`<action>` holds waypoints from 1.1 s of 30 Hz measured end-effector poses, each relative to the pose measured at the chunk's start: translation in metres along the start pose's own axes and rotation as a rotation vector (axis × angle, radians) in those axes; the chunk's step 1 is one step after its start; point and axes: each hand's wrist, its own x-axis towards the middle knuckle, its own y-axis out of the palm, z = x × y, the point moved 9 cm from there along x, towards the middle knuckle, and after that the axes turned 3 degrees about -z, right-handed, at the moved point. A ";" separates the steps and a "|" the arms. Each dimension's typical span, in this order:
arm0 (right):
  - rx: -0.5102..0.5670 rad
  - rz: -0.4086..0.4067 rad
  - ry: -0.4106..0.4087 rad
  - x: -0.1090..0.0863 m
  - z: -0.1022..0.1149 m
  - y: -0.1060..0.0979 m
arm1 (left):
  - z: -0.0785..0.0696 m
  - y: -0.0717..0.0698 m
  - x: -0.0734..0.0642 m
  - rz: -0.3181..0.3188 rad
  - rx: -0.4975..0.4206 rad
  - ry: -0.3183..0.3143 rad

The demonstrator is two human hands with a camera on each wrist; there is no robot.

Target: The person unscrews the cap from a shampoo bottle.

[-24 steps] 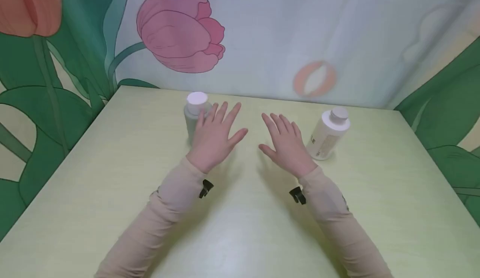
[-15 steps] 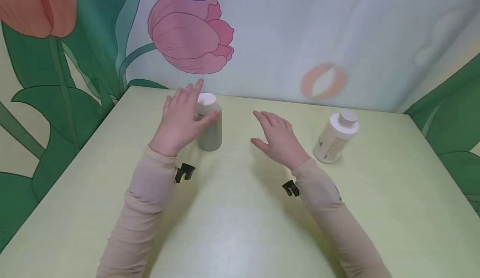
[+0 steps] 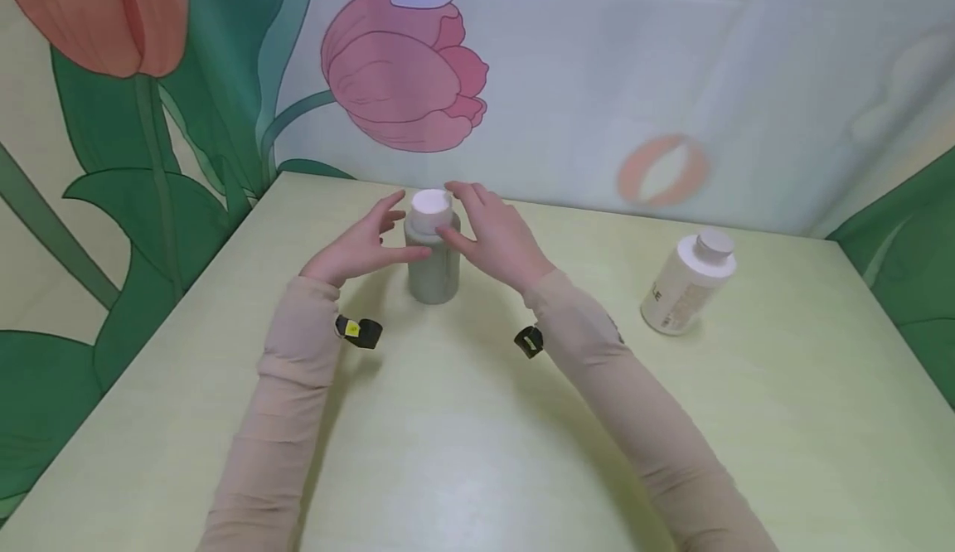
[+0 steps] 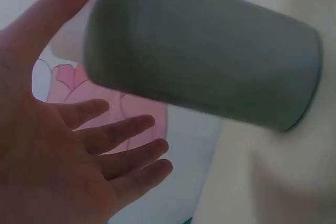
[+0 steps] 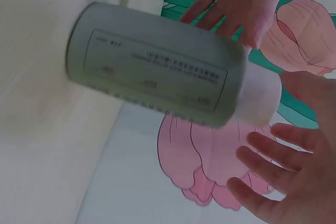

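A grey-green bottle (image 3: 433, 274) with a white cap (image 3: 430, 206) stands upright toward the back of the table, between both hands. My left hand (image 3: 351, 247) is at its left, thumb reaching across the front of the body and the other fingers spread loosely behind. From the right, my right hand (image 3: 503, 237) comes up to the cap; its thumb tip is right at the cap's side. In the right wrist view the cap (image 5: 259, 94) lies between the thumb and the spread fingers, and printed text shows on the bottle (image 5: 152, 66).
A second bottle, white with a white cap (image 3: 685, 287), stands to the right on the pale table (image 3: 462, 436). Behind the table's back edge hangs a curtain (image 3: 559, 79) printed with tulips and leaves.
My left hand moved to the left of the green bottle, then turned in toward it. My right hand moved left to the cap. The camera view shifted, so both bottles appear farther right.
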 end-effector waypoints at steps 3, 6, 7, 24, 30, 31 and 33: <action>0.034 -0.012 0.028 0.015 0.004 0.003 | 0.004 0.008 0.009 0.008 -0.084 0.020; 0.045 0.012 0.065 0.024 0.006 0.009 | 0.006 0.014 0.014 0.008 -0.194 0.041; 0.044 0.020 0.075 0.026 0.006 0.011 | 0.007 0.016 0.016 0.010 -0.227 0.052; 0.135 -0.061 0.075 0.024 0.009 0.006 | 0.014 0.028 0.026 -0.043 -0.288 0.104; 0.168 -0.057 0.076 0.009 -0.003 -0.011 | 0.003 0.038 0.027 -0.022 -0.299 0.102; 0.174 -0.058 0.073 0.006 -0.006 -0.015 | -0.001 0.040 0.026 -0.021 -0.290 0.107; 0.183 -0.065 0.061 -0.002 -0.010 -0.023 | -0.011 0.045 0.022 -0.014 -0.271 0.119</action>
